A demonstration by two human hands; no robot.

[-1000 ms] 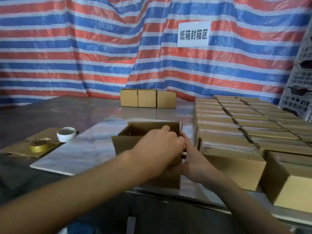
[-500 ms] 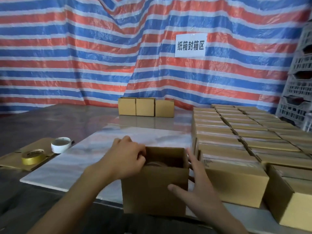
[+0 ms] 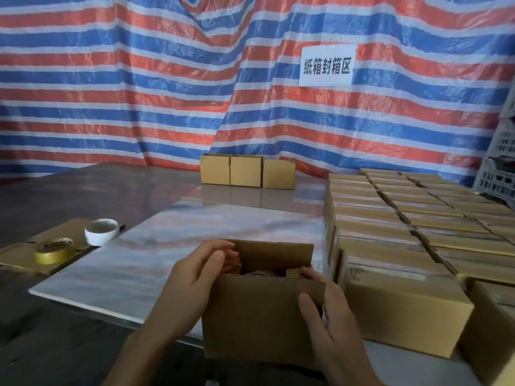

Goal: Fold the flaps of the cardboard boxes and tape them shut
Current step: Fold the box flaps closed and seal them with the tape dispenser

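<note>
Your open box (image 3: pixel 259 316) stands at the near edge of the bench (image 3: pixel 139 260), just beside the rows of closed boxes (image 3: pixel 404 310) on its right, and its back flap stands upright. Your left hand (image 3: pixel 192 282) holds the left wall with the fingers (image 3: pixel 230 253) curled over the rim into the opening, while your right hand (image 3: pixel 334 324) holds the right front corner, thumb flat on the front wall and fingers (image 3: pixel 312 274) bent over the top rim. A gold tape roll (image 3: pixel 54 250) lies on flat cardboard (image 3: pixel 16 257) well apart to the left, and a white roll (image 3: pixel 101 232) is just beside it.
</note>
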